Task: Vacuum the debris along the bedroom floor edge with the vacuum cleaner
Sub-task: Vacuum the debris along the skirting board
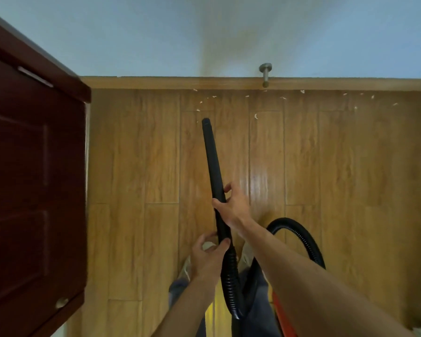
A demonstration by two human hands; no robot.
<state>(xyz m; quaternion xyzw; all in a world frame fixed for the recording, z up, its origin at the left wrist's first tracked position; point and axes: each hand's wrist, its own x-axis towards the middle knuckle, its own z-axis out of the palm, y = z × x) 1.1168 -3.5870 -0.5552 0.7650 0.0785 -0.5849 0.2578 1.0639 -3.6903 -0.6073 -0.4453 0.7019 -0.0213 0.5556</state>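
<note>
While both hands clamp the black vac tube (pixel 213 161), R hand (pixel 233 205) grips mid-tube and L hand (pixel 208 255) holds the lower end where the ribbed hose (pixel 299 235) joins. Tube tip points twd skirting board (pixel 156 83), just short of white debris (pixel 255 116) scattered along the floor (pixel 326 166) edge. Tip-to-floor contact: can't tell. Dark red door (pixel 34 178) at left.

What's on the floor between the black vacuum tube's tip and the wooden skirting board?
In the head view, a few small white debris flakes on wooden floor.
</note>
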